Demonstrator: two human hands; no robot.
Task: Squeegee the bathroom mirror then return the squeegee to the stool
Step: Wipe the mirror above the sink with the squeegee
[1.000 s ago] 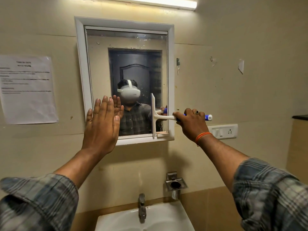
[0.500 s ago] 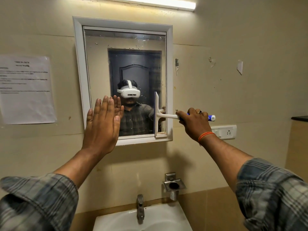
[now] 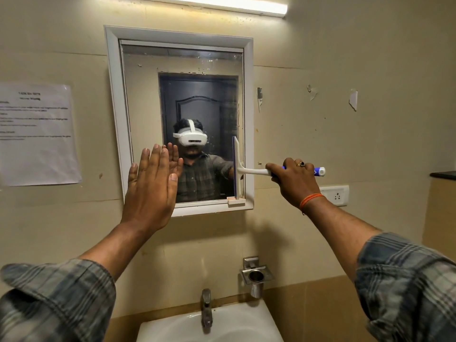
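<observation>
While the right hand [image 3: 294,181] grips the squeegee [image 3: 249,170] by its handle, fingers curled round it, the upright blade lies against the mirror [image 3: 182,95] at the glass's right edge, low down. Left hand [image 3: 150,191] flat, fingers straight and together, raised at the mirror's lower left corner.
</observation>
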